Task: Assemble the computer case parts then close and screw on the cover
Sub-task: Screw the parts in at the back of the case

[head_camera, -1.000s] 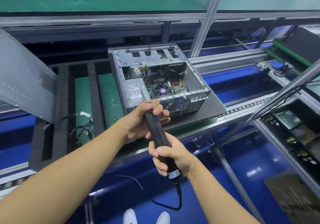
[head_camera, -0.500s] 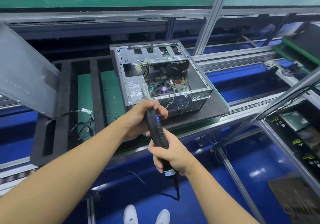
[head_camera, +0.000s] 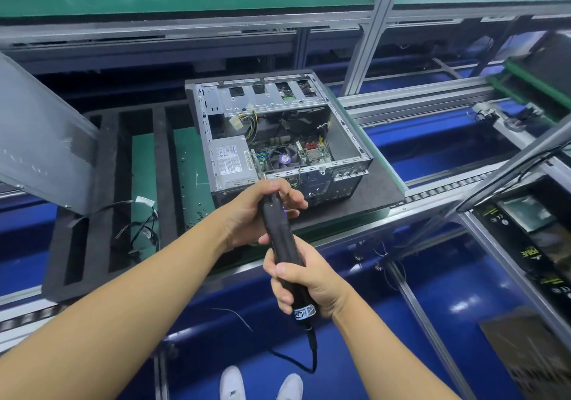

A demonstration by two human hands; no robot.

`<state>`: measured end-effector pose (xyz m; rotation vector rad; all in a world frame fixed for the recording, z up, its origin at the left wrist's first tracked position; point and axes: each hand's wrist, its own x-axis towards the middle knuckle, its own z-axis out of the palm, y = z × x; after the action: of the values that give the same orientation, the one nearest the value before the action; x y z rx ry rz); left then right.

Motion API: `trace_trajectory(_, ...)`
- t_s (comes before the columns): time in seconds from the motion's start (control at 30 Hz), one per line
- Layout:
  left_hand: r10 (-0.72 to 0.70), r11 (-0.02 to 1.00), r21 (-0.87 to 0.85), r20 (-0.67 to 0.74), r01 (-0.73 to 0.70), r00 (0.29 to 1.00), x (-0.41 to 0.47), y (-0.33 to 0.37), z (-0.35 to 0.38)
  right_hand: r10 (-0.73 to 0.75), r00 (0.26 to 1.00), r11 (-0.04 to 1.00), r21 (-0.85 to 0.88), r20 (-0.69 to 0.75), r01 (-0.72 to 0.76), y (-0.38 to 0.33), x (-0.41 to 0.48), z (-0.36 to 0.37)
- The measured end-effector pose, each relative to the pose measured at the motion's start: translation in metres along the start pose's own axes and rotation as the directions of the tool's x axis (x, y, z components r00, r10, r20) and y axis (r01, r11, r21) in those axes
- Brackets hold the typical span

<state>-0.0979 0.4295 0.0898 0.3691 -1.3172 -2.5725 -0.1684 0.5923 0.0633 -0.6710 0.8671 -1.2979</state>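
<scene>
An open grey computer case point(head_camera: 346, 140) lies on its side on a black foam pad point(head_camera: 370, 194), its motherboard, fan and power supply showing. Both hands hold a black electric screwdriver point(head_camera: 282, 239) in front of the case's near edge. My left hand point(head_camera: 253, 211) grips its upper end, with the tip hidden behind the fingers. My right hand point(head_camera: 304, 285) grips the lower handle, from which a black cord hangs. The grey side cover point(head_camera: 37, 149) leans tilted at the far left.
A black foam tray point(head_camera: 102, 201) with green slots holds loose cables point(head_camera: 145, 226) and small screws left of the case. Aluminium conveyor rails point(head_camera: 432, 195) run along the front. A post point(head_camera: 367, 37) rises behind the case. Boxes sit at the right.
The view has shifted slightly, so the case sits a little lower and right. Both hands keep their grip on the screwdriver near the case's front edge.
</scene>
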Motion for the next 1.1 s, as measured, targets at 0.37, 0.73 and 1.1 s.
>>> trace_trajectory(0.37,-0.021,0.76,0.619,-0.284,0.2,0.959,-0.003,0.024,-0.044,0.03,0.988,0.991,-0.122,-0.149,-0.049,0.007,-0.022,-0.031)
trace_trajectory(0.73,0.239,-0.214,0.955,-0.154,0.207,0.959,0.032,0.039,-0.071,0.049,0.974,0.992,-0.1,-0.222,-0.072,0.016,-0.031,-0.043)
trace_trajectory(1.1,0.293,-0.424,0.898,0.015,0.116,0.956,0.037,0.025,-0.085,0.097,0.951,0.971,-0.183,-0.292,-0.155,0.032,-0.01,-0.044)
